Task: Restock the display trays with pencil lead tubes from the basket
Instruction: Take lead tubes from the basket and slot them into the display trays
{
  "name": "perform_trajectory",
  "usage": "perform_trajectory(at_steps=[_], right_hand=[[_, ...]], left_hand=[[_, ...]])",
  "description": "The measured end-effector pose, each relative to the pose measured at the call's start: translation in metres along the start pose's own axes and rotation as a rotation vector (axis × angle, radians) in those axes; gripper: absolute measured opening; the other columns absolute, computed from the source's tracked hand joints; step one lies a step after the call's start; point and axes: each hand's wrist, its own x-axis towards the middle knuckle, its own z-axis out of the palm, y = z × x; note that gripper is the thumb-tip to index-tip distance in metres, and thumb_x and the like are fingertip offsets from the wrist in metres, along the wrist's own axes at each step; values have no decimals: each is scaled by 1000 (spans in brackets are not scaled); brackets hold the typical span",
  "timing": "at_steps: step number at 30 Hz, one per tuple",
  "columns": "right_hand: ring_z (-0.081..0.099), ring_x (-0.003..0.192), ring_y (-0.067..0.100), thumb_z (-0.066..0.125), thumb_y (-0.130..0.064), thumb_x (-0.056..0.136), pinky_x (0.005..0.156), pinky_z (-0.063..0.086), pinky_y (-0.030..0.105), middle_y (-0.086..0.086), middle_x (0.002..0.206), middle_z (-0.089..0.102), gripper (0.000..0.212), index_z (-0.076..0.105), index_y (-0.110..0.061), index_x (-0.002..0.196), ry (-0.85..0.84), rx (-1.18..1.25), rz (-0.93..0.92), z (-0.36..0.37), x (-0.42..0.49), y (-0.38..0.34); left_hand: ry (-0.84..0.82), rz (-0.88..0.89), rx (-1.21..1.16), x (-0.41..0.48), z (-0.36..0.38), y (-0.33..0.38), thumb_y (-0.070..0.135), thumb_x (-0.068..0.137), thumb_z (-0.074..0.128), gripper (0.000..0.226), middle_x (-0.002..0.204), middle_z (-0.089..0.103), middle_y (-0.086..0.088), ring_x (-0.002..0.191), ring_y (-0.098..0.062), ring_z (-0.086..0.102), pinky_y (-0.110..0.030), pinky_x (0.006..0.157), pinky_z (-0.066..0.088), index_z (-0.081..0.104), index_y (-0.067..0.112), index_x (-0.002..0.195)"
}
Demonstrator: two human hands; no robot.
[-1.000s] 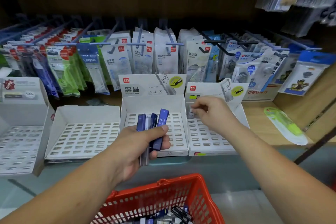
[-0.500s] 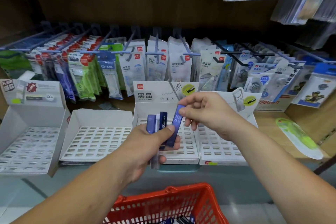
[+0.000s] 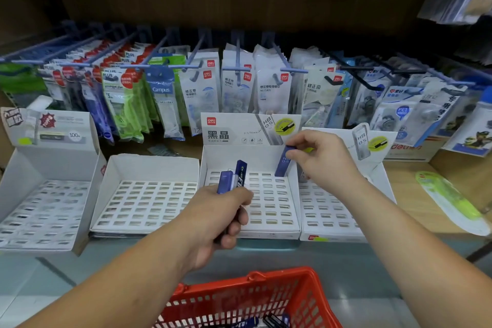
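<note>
Shop shelf [image 3: 410, 176], wood, with a back row of hanging packets [image 3: 162, 98] on hooks beyond both hands. Four white slotted trays sit side by side along the front edge.

- Far-left tray [image 3: 53, 165] and second tray [image 3: 149, 168]: well left of the left hand.
- Third tray [image 3: 239, 157]: directly past the left hand, below and left of the right hand.
- Fourth tray [image 3: 383, 181]: beneath the right wrist, partly hidden by it.
- Red basket [image 3: 255, 275]: low, on the near side of both hands, between the forearms. A few loose tubes [image 3: 250, 322] show at its bottom edge.
- Green-and-white packet [image 3: 450, 200]: flat on the shelf, well right of the right hand.
- Left hand [image 3: 218, 224]: fingers wrapped round a bunch of tubes [image 3: 241, 173], tops sticking up above the thumb, held over the third tray's front half.
- Right hand [image 3: 322, 160]: thumb and fingertips pinching the top of one blue tube [image 3: 283, 165], tilted, lower end at the third tray's back right corner. Can't tell if that end is seated in a slot.
</note>
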Motion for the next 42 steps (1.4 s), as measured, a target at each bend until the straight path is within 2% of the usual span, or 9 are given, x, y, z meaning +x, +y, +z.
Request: perform_trajectory(at_steps=[4, 10, 14, 18, 20, 22, 25, 34, 42], right_hand=[[66, 83, 15, 75, -14, 86, 83, 56, 43, -14, 82, 68, 27, 66, -38, 92, 11, -121, -37, 4, -1, -4], [59, 89, 21, 70, -28, 93, 66, 41, 32, -13, 101, 58, 7, 70, -29, 100, 95, -514, -230, 13, -9, -17], [58, 82, 22, 64, -41, 97, 65, 38, 31, -8, 112, 51, 17, 70, -27, 102, 65, -630, -189, 17, -10, -21], [59, 95, 20, 59, -42, 98, 69, 42, 32, -10, 117, 50, 24, 69, -31, 118, -41, -712, -132, 14, -14, -23], [60, 94, 15, 66, -45, 95, 73, 47, 33, -11, 111, 55, 27, 71, -33, 118, -26, -595, -148, 14, -16, -29], [61, 79, 4, 75, -40, 90, 72, 53, 32, -13, 96, 65, 24, 76, -28, 110, -69, -186, -126, 16, -18, -43], [63, 63, 10, 79, -25, 89, 46, 45, 26, 0, 82, 75, 13, 78, -17, 99, -306, 297, 22, 19, -22, -64], [64, 62, 30, 68, 1, 94, 51, 52, 33, 22, 81, 68, 9, 60, -1, 97, -367, 621, 210, 19, -22, -64], [72, 76, 30, 70, 2, 92, 62, 58, 34, 24, 91, 75, 22, 66, 0, 114, -665, 463, 146, 71, -36, -112]], left_hand=[[-6, 20, 19, -1, -5, 0, 17, 97, 65, 9, 67, 63, -9, 45, -15, 41, -22, 41, 28, 60, 11, 100], [-35, 60, 37, -6, -11, 1, 25, 94, 75, 15, 72, 69, -8, 49, -13, 47, -22, 42, 31, 66, 13, 99], [-1, 88, 32, -7, -18, 2, 27, 90, 79, 18, 72, 70, -6, 50, -11, 47, -22, 42, 31, 69, 13, 94], [5, 91, 20, -10, -23, 3, 26, 90, 80, 19, 71, 70, -5, 51, -10, 47, -23, 42, 33, 70, 12, 99], [-5, 95, 15, -11, -22, 3, 25, 88, 81, 20, 71, 69, -5, 51, -11, 47, -23, 43, 33, 70, 12, 99], [-17, 106, 14, -12, -23, 4, 25, 87, 82, 21, 71, 70, -6, 51, -11, 47, -23, 43, 33, 71, 12, 98], [-35, 135, 25, -11, -22, 6, 26, 84, 85, 23, 75, 73, -8, 52, -12, 49, -24, 44, 34, 73, 13, 99], [5, 179, -30, -11, -30, 8, 26, 95, 74, 19, 88, 78, -9, 58, -11, 53, -24, 46, 35, 73, 14, 109], [148, 262, -173, -38, -97, 20, 19, 95, 73, 14, 75, 67, -6, 53, -8, 48, -20, 41, 30, 72, 5, 97]])
